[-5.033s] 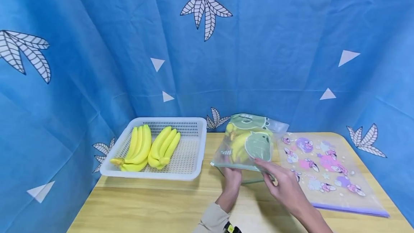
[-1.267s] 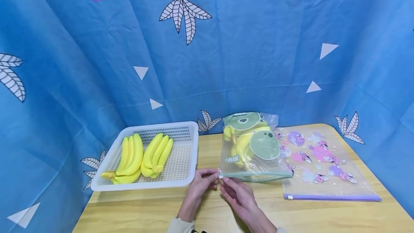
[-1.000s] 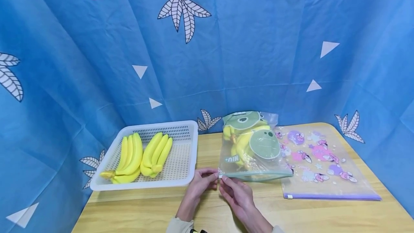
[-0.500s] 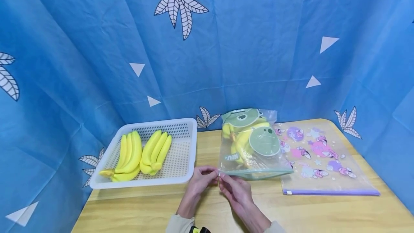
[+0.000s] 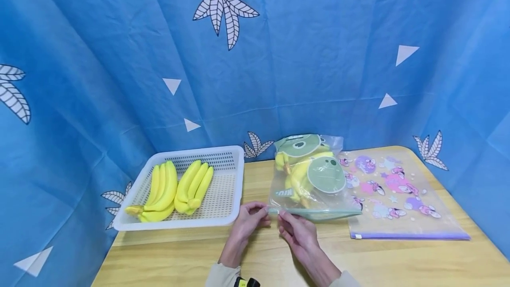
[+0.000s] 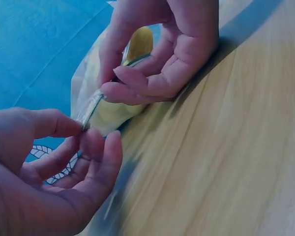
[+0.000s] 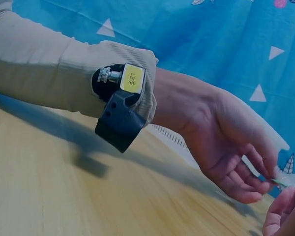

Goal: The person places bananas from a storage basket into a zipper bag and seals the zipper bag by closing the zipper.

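Note:
A clear zip bag (image 5: 326, 174) with green cartoon faces lies on the table with yellow bananas (image 5: 296, 178) inside, its green zip edge (image 5: 326, 214) toward me. My left hand (image 5: 248, 225) pinches the left end of that edge between thumb and forefinger. A short way to its right, my right hand (image 5: 300, 234) pinches the same edge where the zip slider was seen; its fingertips hide the slider. The left wrist view shows the strip stretched between the left hand (image 6: 39, 187) and right hand (image 6: 172, 54), other fingers loosely curled below.
On the left stands a white basket (image 5: 241, 176) with two bunches of bananas (image 5: 161, 189). A second clear bag (image 5: 392, 185) with pink and purple prints lies flat on the right, partly overlapped by the green bag. A blue curtain (image 5: 318, 56) hangs behind the wooden table (image 5: 175, 256).
Five seconds ago both hands held the bag's mouth, the left under it. Since then they moved to the zip's left end. In the last half second the right hand slid slightly rightward along it.

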The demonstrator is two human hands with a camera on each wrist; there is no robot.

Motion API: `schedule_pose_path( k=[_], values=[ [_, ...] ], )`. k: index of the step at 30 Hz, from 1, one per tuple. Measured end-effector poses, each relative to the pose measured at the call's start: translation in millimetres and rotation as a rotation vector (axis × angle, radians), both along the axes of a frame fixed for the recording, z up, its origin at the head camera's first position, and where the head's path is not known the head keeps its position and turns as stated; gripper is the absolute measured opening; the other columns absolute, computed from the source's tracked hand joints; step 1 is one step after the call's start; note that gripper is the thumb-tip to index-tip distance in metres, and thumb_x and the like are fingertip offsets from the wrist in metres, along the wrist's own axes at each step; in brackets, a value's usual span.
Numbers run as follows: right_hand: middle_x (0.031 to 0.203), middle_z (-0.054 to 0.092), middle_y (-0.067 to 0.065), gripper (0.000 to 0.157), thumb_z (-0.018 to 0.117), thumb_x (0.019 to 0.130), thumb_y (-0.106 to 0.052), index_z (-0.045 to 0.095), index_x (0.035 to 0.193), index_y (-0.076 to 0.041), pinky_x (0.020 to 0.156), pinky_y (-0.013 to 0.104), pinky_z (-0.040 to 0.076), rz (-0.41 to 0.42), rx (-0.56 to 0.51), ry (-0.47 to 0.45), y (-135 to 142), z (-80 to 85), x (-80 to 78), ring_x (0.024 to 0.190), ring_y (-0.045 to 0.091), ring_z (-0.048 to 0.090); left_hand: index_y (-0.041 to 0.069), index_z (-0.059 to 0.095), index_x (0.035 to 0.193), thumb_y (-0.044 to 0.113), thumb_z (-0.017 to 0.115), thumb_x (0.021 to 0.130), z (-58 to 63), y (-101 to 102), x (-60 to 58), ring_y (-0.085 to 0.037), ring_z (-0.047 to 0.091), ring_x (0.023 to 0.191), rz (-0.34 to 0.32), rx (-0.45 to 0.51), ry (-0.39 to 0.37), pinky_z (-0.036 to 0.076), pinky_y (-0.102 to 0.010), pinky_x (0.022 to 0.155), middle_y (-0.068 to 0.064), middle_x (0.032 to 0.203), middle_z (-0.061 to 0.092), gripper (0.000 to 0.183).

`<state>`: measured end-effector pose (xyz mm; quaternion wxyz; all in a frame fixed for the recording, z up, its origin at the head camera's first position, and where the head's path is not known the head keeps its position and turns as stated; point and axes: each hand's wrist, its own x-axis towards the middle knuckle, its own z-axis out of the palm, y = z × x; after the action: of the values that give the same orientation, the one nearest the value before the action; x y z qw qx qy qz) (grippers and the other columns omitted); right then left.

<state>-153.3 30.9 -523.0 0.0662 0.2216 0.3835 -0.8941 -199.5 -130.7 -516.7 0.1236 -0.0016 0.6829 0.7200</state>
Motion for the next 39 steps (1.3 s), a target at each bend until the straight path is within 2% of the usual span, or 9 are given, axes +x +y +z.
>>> schedule_pose_path(
  k=[5, 10, 13, 17, 19, 23, 27, 33, 39],
  values=[
    [0.085, 0.077, 0.008, 0.009, 0.077, 0.091, -0.005, 0.07, 0.095, -0.003, 0.068, 0.022, 0.059, 0.01, -0.003, 0.003, 2, 0.6, 0.7, 0.076, 0.012, 0.073, -0.01, 0.068, 0.104, 0.002, 0.073, 0.094, -2.3, 6, 1.9, -0.016, 0.07, 0.074, 0.002, 0.058, -0.031, 0.064, -0.035, 0.075, -0.011, 0.087, 0.073, 0.016],
    [0.086, 0.077, 0.009, 0.016, 0.079, 0.089, -0.006, 0.068, 0.098, 0.0, 0.071, 0.024, 0.06, 0.005, 0.002, -0.004, 3, 0.1, 3.6, 0.077, 0.013, 0.073, -0.011, 0.069, 0.101, -0.003, 0.073, 0.091, -6.1, 8, 2.5, -0.014, 0.069, 0.071, 0.029, 0.077, -0.02, 0.064, -0.033, 0.074, -0.01, 0.084, 0.073, 0.013],
    [0.085, 0.077, 0.008, 0.014, 0.078, 0.09, -0.006, 0.068, 0.098, 0.0, 0.071, 0.024, 0.06, 0.005, 0.01, -0.008, 5, -1.8, 5.6, 0.076, 0.013, 0.073, -0.013, 0.068, 0.103, -0.002, 0.073, 0.091, -8.1, 6, 2.4, -0.014, 0.069, 0.07, 0.031, 0.068, -0.023, 0.064, -0.033, 0.074, -0.009, 0.084, 0.073, 0.016],
    [0.084, 0.077, 0.007, 0.003, 0.074, 0.092, -0.003, 0.071, 0.094, -0.003, 0.07, 0.022, 0.059, 0.0, 0.007, -0.006, 8, -3.7, 7.6, 0.076, 0.012, 0.073, -0.013, 0.068, 0.105, -0.002, 0.073, 0.091, -8.3, 6, 2.7, -0.014, 0.068, 0.07, 0.039, 0.063, -0.027, 0.063, -0.033, 0.074, -0.009, 0.084, 0.072, 0.019],
    [0.084, 0.077, 0.007, 0.004, 0.072, 0.094, -0.001, 0.072, 0.091, -0.005, 0.069, 0.021, 0.059, -0.006, 0.002, -0.003, 10, -4.2, 8.1, 0.076, 0.011, 0.073, -0.013, 0.067, 0.106, -0.001, 0.072, 0.092, -7.4, 7, 3.0, -0.015, 0.069, 0.071, 0.043, 0.068, -0.025, 0.064, -0.034, 0.074, -0.009, 0.084, 0.072, 0.019],
    [0.085, 0.077, 0.008, 0.008, 0.07, 0.095, -0.001, 0.073, 0.09, -0.006, 0.067, 0.021, 0.058, -0.01, -0.006, 0.008, 13, -3.7, 7.6, 0.076, 0.011, 0.073, -0.013, 0.066, 0.109, -0.003, 0.07, 0.093, -6.0, 12, 3.2, -0.021, 0.074, 0.075, 0.041, 0.123, -0.031, 0.063, -0.039, 0.078, -0.019, 0.089, 0.074, 0.02],
    [0.086, 0.077, 0.009, 0.005, 0.07, 0.095, -0.002, 0.073, 0.092, -0.003, 0.071, 0.022, 0.06, 0.005, -0.008, 0.02, 13, -2.8, 7.3, 0.077, 0.013, 0.074, -0.015, 0.065, 0.112, -0.005, 0.072, 0.091, -6.2, 16, 3.6, -0.026, 0.077, 0.078, 0.05, 0.167, -0.028, 0.063, -0.04, 0.077, -0.029, 0.095, 0.073, 0.024],
    [0.087, 0.076, 0.012, 0.003, 0.07, 0.094, 0.001, 0.073, 0.094, 0.0, 0.081, 0.027, 0.061, -0.034, -0.035, 0.006, 21, -3.3, 9.2, 0.081, 0.018, 0.075, -0.018, 0.065, 0.115, -0.006, 0.072, 0.09, -8.6, 14, 3.5, -0.026, 0.077, 0.077, 0.092, 0.204, -0.032, 0.063, -0.037, 0.074, -0.028, 0.095, 0.073, 0.029],
    [0.087, 0.076, 0.012, 0.003, 0.071, 0.093, 0.003, 0.071, 0.094, -0.001, 0.087, 0.03, 0.06, -0.05, -0.058, 0.011, 30, -3.4, 12.0, 0.084, 0.019, 0.075, -0.02, 0.063, 0.117, -0.007, 0.071, 0.091, -8.5, 12, 3.7, -0.026, 0.077, 0.078, 0.095, 0.249, -0.042, 0.063, -0.038, 0.075, -0.028, 0.098, 0.073, 0.03]
  ],
)
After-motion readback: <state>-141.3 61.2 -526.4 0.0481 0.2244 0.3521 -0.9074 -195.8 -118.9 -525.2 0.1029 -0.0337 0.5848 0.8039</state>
